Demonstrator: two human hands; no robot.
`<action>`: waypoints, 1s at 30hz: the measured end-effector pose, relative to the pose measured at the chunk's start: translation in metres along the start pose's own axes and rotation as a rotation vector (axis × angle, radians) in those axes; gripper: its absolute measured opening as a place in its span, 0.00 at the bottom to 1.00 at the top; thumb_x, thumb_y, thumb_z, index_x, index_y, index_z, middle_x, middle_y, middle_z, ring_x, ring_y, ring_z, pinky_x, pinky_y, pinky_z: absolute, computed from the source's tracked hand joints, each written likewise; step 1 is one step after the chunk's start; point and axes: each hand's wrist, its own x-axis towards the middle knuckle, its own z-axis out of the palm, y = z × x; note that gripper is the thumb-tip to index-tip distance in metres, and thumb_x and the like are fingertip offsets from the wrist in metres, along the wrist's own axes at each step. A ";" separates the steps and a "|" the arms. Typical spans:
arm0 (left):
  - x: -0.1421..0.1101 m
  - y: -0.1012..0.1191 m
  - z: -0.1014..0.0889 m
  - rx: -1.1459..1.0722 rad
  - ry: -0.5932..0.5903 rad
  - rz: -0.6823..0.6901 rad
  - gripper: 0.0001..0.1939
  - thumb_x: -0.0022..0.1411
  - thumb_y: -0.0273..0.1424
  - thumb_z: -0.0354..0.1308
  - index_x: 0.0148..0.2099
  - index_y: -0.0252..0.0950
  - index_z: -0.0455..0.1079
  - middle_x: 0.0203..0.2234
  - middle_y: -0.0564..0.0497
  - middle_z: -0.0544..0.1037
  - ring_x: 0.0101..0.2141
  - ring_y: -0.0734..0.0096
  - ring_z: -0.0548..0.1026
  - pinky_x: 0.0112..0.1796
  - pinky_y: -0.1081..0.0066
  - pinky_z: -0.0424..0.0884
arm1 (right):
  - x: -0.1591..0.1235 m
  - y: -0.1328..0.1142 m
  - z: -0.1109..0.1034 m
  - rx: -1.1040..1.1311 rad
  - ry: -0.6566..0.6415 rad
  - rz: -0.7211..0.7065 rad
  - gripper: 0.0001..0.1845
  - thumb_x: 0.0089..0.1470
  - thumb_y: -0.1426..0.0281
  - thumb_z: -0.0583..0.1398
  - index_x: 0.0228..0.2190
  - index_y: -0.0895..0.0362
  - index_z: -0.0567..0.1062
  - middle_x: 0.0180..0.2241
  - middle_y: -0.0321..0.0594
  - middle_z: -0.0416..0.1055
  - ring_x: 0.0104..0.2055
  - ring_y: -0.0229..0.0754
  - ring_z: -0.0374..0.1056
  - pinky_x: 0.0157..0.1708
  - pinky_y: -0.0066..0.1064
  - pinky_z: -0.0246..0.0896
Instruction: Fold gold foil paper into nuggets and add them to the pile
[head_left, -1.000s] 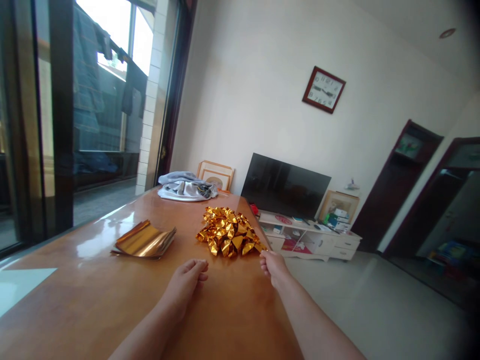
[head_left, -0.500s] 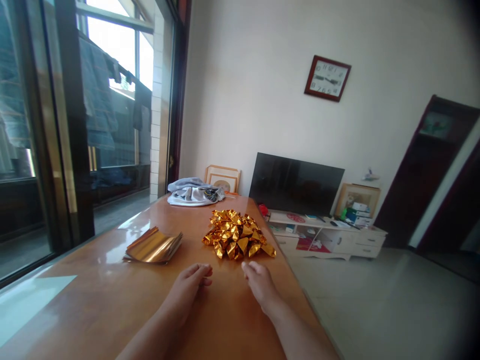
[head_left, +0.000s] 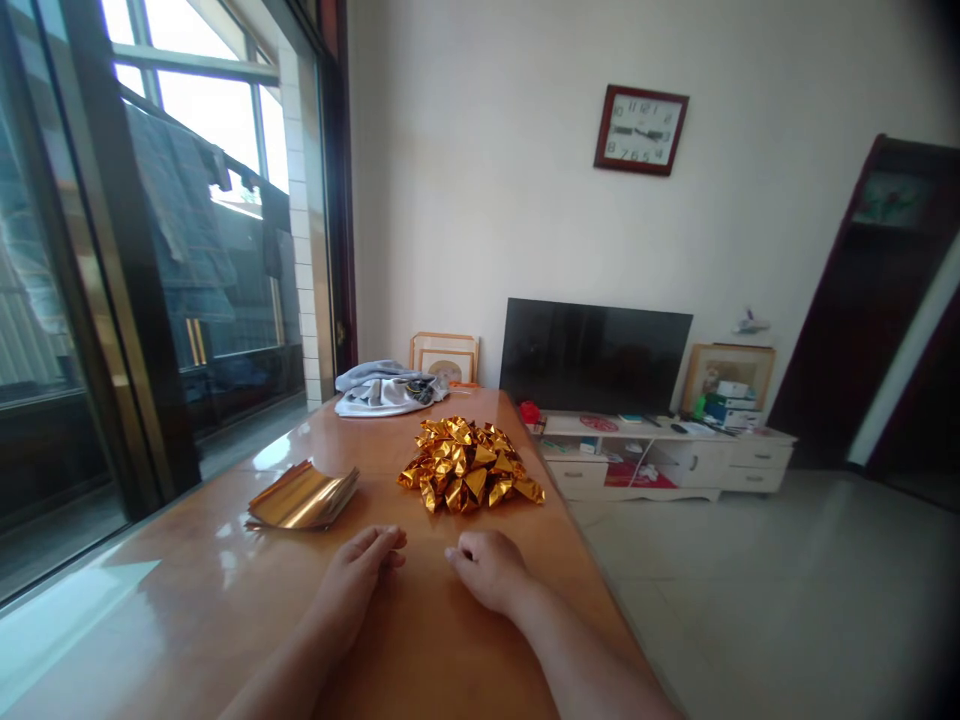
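My left hand (head_left: 364, 568) is held over the table, its thumb and fingers pinched together. A small orange-gold fleck shows at its fingertips, too small to name. My right hand (head_left: 487, 570) is curled closed facing it, the thumb pointing left; whatever may be inside is hidden. A gap separates the two hands. Just beyond them lies a heap of folded shiny gold foil pieces (head_left: 469, 465). To the left of my left hand rests a stack of flat gold foil sheets (head_left: 304, 495), curling up at the edges. Neither hand touches the heap or the stack.
The glossy brown table (head_left: 217, 610) runs away toward the wall. Folded grey-blue cloth (head_left: 386, 388) and picture frames (head_left: 446, 355) are at its far end. Beyond the right edge stand a television (head_left: 592, 358) and a white cabinet (head_left: 694, 465). Glass doors line the left.
My right hand has shifted left and rolled, so its back now shows more. My left hand has moved slightly left in the picture. The camera view has tilted; the heap and stack look unchanged.
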 end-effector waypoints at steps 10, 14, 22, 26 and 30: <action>-0.010 0.010 0.011 -0.056 0.170 0.037 0.20 0.53 0.48 0.66 0.34 0.34 0.74 0.30 0.48 0.77 0.29 0.71 0.74 0.30 0.72 0.67 | 0.001 0.004 0.001 -0.093 -0.075 -0.064 0.20 0.62 0.57 0.56 0.23 0.56 0.69 0.24 0.35 0.71 0.27 0.36 0.60 0.27 0.29 0.39; -0.010 0.013 0.003 -0.053 0.292 0.027 0.18 0.53 0.44 0.64 0.36 0.34 0.73 0.31 0.47 0.77 0.28 0.71 0.74 0.28 0.73 0.67 | 0.002 0.008 0.003 -0.080 -0.097 -0.091 0.21 0.62 0.57 0.55 0.22 0.56 0.68 0.23 0.35 0.69 0.25 0.36 0.59 0.26 0.30 0.38; 0.001 0.025 -0.034 0.018 0.483 0.007 0.13 0.56 0.40 0.59 0.37 0.34 0.71 0.32 0.46 0.78 0.26 0.73 0.75 0.27 0.73 0.68 | 0.003 0.015 0.006 -0.043 -0.106 -0.113 0.20 0.61 0.59 0.56 0.21 0.56 0.66 0.23 0.35 0.69 0.26 0.37 0.60 0.27 0.29 0.40; 0.009 0.034 -0.062 0.161 0.569 0.021 0.12 0.58 0.39 0.57 0.35 0.34 0.72 0.29 0.46 0.78 0.26 0.71 0.74 0.27 0.72 0.68 | 0.004 0.019 0.009 -0.025 -0.100 -0.113 0.20 0.61 0.58 0.55 0.21 0.56 0.65 0.22 0.34 0.68 0.25 0.37 0.60 0.27 0.29 0.40; 0.014 0.036 -0.092 0.378 0.649 0.041 0.10 0.58 0.36 0.57 0.32 0.35 0.72 0.24 0.48 0.76 0.27 0.67 0.74 0.27 0.71 0.66 | 0.004 0.021 0.011 -0.017 -0.092 -0.117 0.20 0.61 0.57 0.55 0.22 0.55 0.65 0.22 0.34 0.68 0.25 0.37 0.60 0.26 0.29 0.40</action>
